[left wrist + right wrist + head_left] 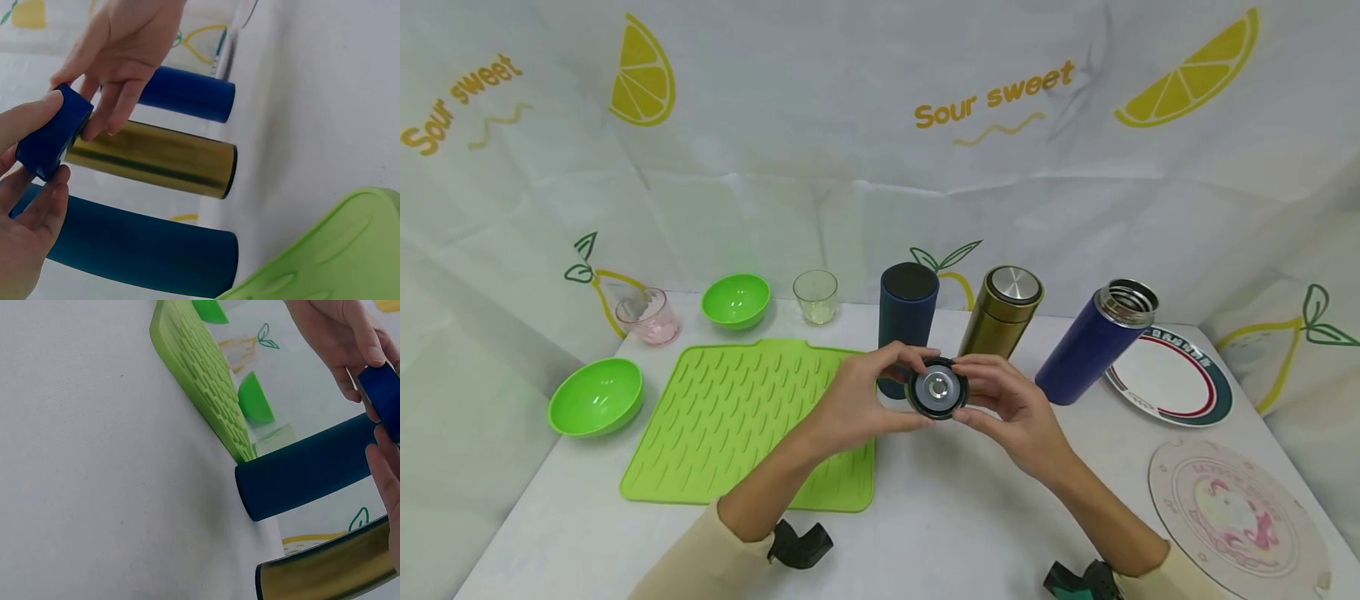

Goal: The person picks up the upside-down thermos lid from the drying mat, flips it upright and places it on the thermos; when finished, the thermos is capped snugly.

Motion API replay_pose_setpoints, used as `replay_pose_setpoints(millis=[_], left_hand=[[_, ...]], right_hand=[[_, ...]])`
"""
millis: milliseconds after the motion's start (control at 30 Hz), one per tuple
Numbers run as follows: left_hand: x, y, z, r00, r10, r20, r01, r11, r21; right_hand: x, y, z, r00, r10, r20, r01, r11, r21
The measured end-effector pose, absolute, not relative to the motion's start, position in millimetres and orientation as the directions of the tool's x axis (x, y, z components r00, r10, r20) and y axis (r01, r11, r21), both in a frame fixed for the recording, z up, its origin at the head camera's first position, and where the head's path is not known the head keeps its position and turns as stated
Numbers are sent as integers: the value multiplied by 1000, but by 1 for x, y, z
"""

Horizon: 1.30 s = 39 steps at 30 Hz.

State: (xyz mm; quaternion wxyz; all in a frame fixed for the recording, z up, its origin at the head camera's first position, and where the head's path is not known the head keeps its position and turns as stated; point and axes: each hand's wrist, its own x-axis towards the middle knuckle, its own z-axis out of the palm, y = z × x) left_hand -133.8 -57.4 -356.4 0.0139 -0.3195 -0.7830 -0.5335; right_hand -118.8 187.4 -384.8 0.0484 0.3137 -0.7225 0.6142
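A blue bottle lid (937,388) is held up between both hands, its grey inner side facing the head camera. The left hand (868,396) pinches it from the left, thumb below and fingers above. From the right, the right hand (1011,408) holds the other side with thumb and fingertips. In the left wrist view the lid's blue outer wall (53,134) shows. Behind the hands stand a capped dark blue bottle (908,312) and a gold bottle (1003,312) with a silver-topped lid. Farther right, a blue bottle (1090,346) has no lid, and its steel threaded neck shows.
A green ridged mat (737,425) lies at left, near two green bowls (597,398). A pink glass (649,318) and a clear glass (816,298) stand along the back. At right are a rimmed plate (1165,379) and a round pink mat (1236,517).
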Motion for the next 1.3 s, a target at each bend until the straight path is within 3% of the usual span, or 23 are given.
replay_pose_setpoints(millis=[200, 633, 1300], left_hand=[[-132, -57, -357, -808, 492, 324, 479, 228, 848], [-130, -60, -350, -873, 434, 224, 360, 263, 895], [-127, -56, -347, -777, 453, 437, 573, 219, 790]], right_hand=[[-117, 187, -384, -818, -357, 450, -505, 71, -860], [-119, 186, -383, -770, -360, 527, -571, 23, -820], [-119, 187, -375, -774, -397, 494, -513, -66, -856]])
